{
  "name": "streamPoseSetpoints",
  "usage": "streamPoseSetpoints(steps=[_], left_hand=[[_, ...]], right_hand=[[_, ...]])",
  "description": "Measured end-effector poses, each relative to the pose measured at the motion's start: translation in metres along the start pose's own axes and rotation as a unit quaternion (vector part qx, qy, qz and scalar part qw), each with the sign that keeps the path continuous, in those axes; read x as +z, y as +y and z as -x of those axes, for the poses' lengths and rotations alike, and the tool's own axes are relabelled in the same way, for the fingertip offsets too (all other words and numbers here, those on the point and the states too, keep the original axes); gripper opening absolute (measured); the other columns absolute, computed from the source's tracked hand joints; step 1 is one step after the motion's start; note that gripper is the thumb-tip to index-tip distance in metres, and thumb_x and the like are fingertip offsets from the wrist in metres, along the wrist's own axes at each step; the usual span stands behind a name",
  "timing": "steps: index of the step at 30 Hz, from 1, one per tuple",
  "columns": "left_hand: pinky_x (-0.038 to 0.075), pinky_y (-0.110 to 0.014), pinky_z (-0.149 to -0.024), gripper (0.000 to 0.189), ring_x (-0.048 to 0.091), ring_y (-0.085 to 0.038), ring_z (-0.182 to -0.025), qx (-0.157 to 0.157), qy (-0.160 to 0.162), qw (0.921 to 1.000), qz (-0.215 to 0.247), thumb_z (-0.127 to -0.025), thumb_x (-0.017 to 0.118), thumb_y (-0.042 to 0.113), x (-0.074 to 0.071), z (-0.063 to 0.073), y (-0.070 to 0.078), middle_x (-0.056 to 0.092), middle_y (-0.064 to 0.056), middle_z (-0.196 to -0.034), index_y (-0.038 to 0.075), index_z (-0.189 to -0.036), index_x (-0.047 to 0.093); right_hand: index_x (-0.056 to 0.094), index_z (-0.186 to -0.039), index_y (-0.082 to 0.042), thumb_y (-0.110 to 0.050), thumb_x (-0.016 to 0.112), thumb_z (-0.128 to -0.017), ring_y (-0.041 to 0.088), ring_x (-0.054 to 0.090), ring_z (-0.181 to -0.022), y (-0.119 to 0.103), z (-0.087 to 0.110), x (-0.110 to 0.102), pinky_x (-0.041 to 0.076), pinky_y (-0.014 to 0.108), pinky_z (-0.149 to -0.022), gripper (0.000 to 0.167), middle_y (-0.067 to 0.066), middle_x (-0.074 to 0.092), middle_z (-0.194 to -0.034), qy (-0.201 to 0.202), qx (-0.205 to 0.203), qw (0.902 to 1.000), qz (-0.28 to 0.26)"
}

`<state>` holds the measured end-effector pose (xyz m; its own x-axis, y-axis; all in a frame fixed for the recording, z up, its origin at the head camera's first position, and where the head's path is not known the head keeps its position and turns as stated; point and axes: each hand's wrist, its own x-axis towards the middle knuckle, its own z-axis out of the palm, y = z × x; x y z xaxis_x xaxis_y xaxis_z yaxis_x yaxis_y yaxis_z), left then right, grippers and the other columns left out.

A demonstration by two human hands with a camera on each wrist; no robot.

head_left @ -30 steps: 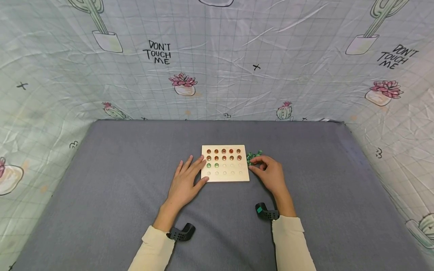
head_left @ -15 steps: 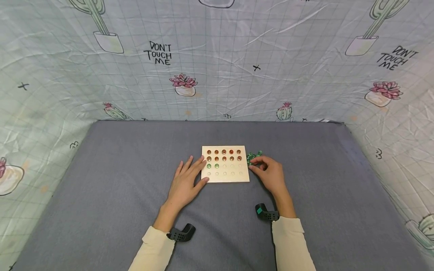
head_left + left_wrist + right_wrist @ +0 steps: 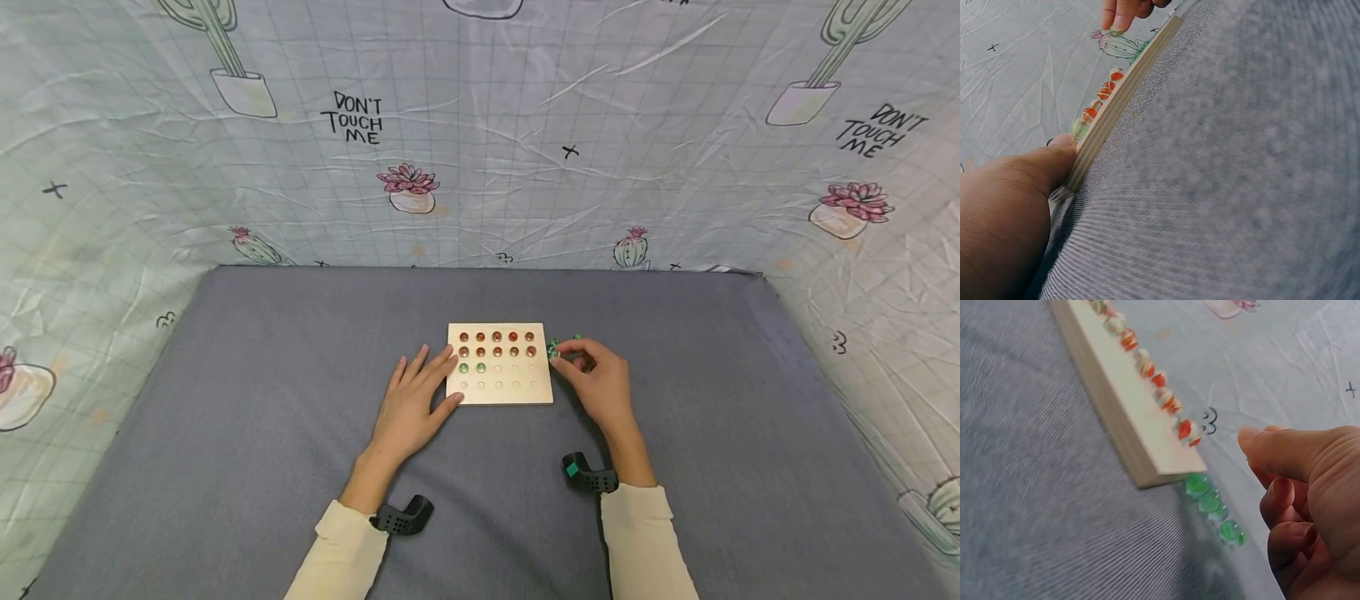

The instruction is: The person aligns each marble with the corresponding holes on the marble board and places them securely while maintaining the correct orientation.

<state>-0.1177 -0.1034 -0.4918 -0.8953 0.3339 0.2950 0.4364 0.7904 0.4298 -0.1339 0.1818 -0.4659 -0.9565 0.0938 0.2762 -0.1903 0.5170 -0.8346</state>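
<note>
The wooden board (image 3: pixel 498 377) is braced, seemingly against sliding, by the spread left hand (image 3: pixel 409 407), a green marble (image 3: pixel 1115 32) pinched by the right hand (image 3: pixel 602 382)

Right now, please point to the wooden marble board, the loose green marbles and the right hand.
Wooden marble board (image 3: pixel 489 377), head view: bare surface between holes.
Loose green marbles (image 3: pixel 1209 502), right wrist view: a marble near the middle.
Right hand (image 3: pixel 602 382), head view: middle of hand.

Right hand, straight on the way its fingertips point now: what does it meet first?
Probably the right edge of the wooden board; green marbles lie close by. Height of the right hand is unclear, so it might pass above both.
</note>
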Motion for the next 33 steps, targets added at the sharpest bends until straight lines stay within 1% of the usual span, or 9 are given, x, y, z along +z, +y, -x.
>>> streamPoseSetpoints(steps=[4,11,18,23,28,33], left_hand=[[0.010,-0.049,-0.116,0.058,0.024,-0.029,-0.141,0.000,0.001,1.0000,0.001,-0.093,0.061,0.040,-0.001,0.000,0.001,0.039,0.000,-0.150,0.015,-0.143,0.047],[0.010,-0.048,-0.117,0.058,0.024,-0.029,-0.141,-0.003,0.000,1.0000,0.001,-0.093,0.061,0.041,0.000,0.000,0.001,0.039,0.000,-0.150,0.015,-0.143,0.048],[0.010,-0.048,-0.117,0.058,0.025,-0.029,-0.141,0.000,0.004,1.0000,0.001,-0.093,0.061,0.040,0.000,0.000,0.000,0.039,0.000,-0.149,0.014,-0.143,0.048],[0.010,-0.048,-0.117,0.058,0.025,-0.028,-0.141,0.000,0.003,1.0000,0.001,-0.093,0.060,0.041,0.000,0.000,-0.001,0.039,0.001,-0.150,0.015,-0.143,0.047],[0.010,-0.049,-0.117,0.058,0.024,-0.028,-0.142,-0.002,0.001,1.0000,0.005,-0.094,0.060,0.041,0.000,-0.001,-0.001,0.038,0.001,-0.150,0.015,-0.144,0.047],[0.009,-0.048,-0.117,0.058,0.023,-0.028,-0.142,-0.006,-0.002,1.0000,0.005,-0.093,0.060,0.041,-0.001,-0.001,-0.001,0.038,0.001,-0.150,0.015,-0.144,0.047]], right_hand=[[0.073,-0.096,-0.009,-0.014,0.077,-0.083,0.019,0.045,-0.058,-0.006,0.000,-0.001,0.033,0.025,-0.046,0.015,0.001,0.064,-0.081,0.001,0.001,1.0000,-0.008],[0.073,-0.095,-0.014,-0.015,0.078,-0.081,0.017,0.046,-0.057,-0.014,0.000,0.003,0.035,0.024,-0.046,0.014,0.003,0.059,-0.071,0.000,-0.012,0.9999,-0.009],[0.074,-0.094,-0.013,-0.015,0.078,-0.081,0.018,0.045,-0.058,-0.020,0.001,0.008,0.034,0.025,-0.047,0.014,0.003,0.059,-0.072,-0.005,-0.025,0.9995,-0.020],[0.074,-0.093,-0.014,-0.016,0.079,-0.081,0.018,0.044,-0.056,-0.023,0.001,0.012,0.033,0.025,-0.047,0.014,0.001,0.055,-0.068,-0.007,-0.021,0.9996,-0.017],[0.074,-0.093,-0.014,-0.015,0.079,-0.080,0.017,0.043,-0.055,-0.027,0.002,0.018,0.033,0.026,-0.047,0.014,0.001,0.054,-0.064,-0.010,-0.030,0.9994,-0.013],[0.074,-0.092,-0.015,-0.015,0.079,-0.080,0.016,0.044,-0.055,-0.030,0.003,0.024,0.034,0.025,-0.047,0.014,0.000,0.052,-0.064,-0.010,-0.038,0.9992,-0.011]])
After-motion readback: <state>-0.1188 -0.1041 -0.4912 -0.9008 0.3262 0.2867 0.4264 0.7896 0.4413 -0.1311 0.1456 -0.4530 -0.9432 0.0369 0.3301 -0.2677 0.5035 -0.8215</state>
